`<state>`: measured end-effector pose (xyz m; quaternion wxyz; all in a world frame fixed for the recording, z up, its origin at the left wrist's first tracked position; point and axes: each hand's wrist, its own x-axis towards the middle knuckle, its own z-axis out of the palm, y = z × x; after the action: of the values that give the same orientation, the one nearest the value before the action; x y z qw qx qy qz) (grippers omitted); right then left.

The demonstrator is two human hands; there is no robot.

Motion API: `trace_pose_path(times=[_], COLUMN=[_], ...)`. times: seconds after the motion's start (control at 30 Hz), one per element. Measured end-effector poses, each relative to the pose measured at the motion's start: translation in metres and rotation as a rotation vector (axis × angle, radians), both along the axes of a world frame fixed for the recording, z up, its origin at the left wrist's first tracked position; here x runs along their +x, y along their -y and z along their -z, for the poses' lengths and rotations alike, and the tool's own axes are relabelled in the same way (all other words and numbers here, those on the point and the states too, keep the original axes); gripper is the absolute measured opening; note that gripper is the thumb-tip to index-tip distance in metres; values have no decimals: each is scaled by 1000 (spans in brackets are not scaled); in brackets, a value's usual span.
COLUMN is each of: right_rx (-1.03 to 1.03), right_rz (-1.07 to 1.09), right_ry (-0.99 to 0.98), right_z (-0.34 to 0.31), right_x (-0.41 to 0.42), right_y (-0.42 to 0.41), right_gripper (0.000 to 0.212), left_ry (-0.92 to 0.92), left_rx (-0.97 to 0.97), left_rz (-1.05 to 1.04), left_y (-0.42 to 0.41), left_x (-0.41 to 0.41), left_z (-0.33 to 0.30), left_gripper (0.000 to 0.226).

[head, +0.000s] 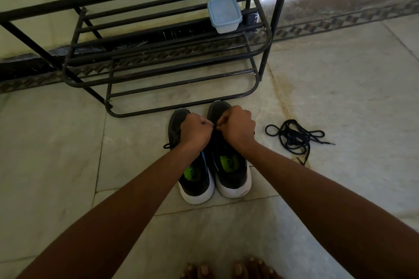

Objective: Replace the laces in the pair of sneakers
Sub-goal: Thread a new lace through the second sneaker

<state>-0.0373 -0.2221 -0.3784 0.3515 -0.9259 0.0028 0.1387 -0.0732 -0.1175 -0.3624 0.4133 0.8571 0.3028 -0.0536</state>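
rack (158,52): black metal tube shoe rack, stands on the floor against the wall, fills the upper left and centre of the view.
container (224,14): pale blue lidded plastic box, sits on a rack shelf toward the rack's right end.
floor (56,142): pale stone tiles with visible joints; a dark patterned border strip runs along the wall base.
left sneaker (197,179): black upper, white sole, green insole print; on the floor just in front of the rack, toe toward the rack, heel toward the camera. a short black lace loop pokes out at its left side.
left hand (196,130): over the forepart of the left sneaker, fingers curled tight, fingertips meeting the right hand's. appears to pinch a thin lace end; the lace itself is too small to make out clearly.
right sneaker (233,176): same make, side by side with the left sneaker, the 2 touching or nearly so.
right hand (237,130): over the forepart of the right sneaker, fingers curled, thumb and fingertips pinched together at the point where the 2 hands meet.
loose laces (297,138): black tangle lying on the floor to the right of the right sneaker, apart from it.
toes (226,270): bare, at the bottom edge of the view.
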Motion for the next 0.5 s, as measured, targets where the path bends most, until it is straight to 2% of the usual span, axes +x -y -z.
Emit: trace_pose_path(times=[0.2, 0.5], right_rx=[-26, -45], right_rz=[-47, 9], right_ry=[-7, -70], right_z=[-6, -3], right_x=[0, -2], right_y=[3, -2], right_gripper=[11, 18], left_ry=[48, 59], left_rx=[107, 95], left_rz=[44, 51], left_y=[4, 5], left_x=[-5, -5], left_z=[1, 1], left_gripper=[19, 15])
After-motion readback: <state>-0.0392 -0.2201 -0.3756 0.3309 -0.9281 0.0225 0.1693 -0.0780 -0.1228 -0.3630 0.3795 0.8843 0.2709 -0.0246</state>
